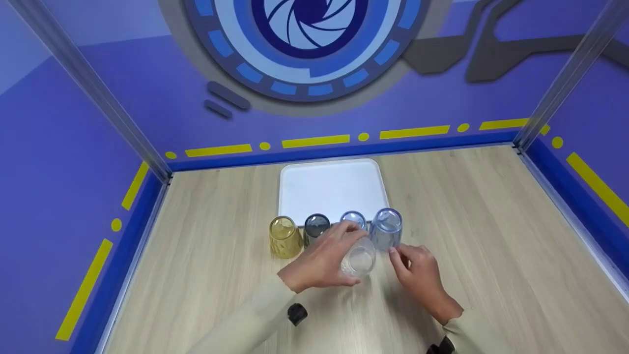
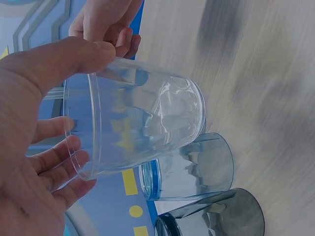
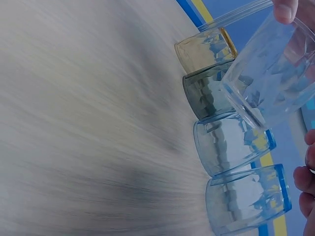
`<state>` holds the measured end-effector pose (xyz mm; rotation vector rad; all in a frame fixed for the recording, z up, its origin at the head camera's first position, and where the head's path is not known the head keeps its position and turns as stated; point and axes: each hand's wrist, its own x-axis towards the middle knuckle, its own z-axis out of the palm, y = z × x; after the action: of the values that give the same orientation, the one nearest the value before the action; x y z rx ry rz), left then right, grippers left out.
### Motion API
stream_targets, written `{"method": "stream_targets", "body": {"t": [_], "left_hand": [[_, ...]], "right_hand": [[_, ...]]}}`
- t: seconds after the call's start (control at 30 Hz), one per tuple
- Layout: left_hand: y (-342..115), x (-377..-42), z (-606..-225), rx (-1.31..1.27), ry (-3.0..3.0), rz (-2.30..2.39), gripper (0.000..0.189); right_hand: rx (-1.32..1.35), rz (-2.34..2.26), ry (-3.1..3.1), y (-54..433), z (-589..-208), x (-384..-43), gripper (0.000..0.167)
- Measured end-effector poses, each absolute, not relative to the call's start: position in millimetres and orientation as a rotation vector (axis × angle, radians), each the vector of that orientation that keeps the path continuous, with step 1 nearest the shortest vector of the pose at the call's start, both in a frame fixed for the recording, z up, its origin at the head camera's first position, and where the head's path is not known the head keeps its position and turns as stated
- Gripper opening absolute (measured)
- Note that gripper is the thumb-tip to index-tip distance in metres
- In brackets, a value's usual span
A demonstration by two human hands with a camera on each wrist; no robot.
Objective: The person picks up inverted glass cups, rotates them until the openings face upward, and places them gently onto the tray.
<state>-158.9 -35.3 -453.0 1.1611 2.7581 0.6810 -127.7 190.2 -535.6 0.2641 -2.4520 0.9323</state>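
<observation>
My left hand (image 1: 327, 258) grips a clear glass (image 1: 361, 258) near its rim, thumb on one side and fingers on the other. That glass is rim up and tilted, above the table in front of the row. The row holds upside-down glasses: a yellow glass (image 1: 285, 241), a dark grey glass (image 1: 315, 227), a light blue glass (image 1: 354, 219) partly hidden behind the left hand, and another light blue glass (image 1: 386, 230) at the right end. Beside this last one is my right hand (image 1: 420, 275), fingers loosely bent and holding nothing; whether it touches the glass is unclear.
Just behind the row lies a white tray (image 1: 334, 189) on the wooden table (image 1: 471, 221). Blue and purple panels (image 1: 123, 98) enclose the table at the back and both sides, with metal posts at the corners.
</observation>
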Motion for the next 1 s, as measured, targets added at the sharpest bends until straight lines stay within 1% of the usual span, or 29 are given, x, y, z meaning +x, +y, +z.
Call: {"method": "stream_targets", "body": {"t": [0.13, 0.33, 0.7, 1.0], "left_hand": [[-36, -160, -450, 1.15, 2.766, 0.683, 0.084], [-36, -160, -445, 1.111, 2.762, 0.698, 0.087], [-34, -161, -438, 1.079, 2.789, 0.662, 0.086], [-36, -164, -435, 1.113, 2.814, 0.654, 0.083]], "right_hand": [[0.282, 0.896, -2.426, 191, -537, -129, 0.027], [0.236, 0.877, -2.454, 190, -536, -128, 0.021], [0.215, 0.892, -2.46, 190, -536, -128, 0.009], [0.238, 0.922, -2.425, 191, -538, -128, 0.01]]}}
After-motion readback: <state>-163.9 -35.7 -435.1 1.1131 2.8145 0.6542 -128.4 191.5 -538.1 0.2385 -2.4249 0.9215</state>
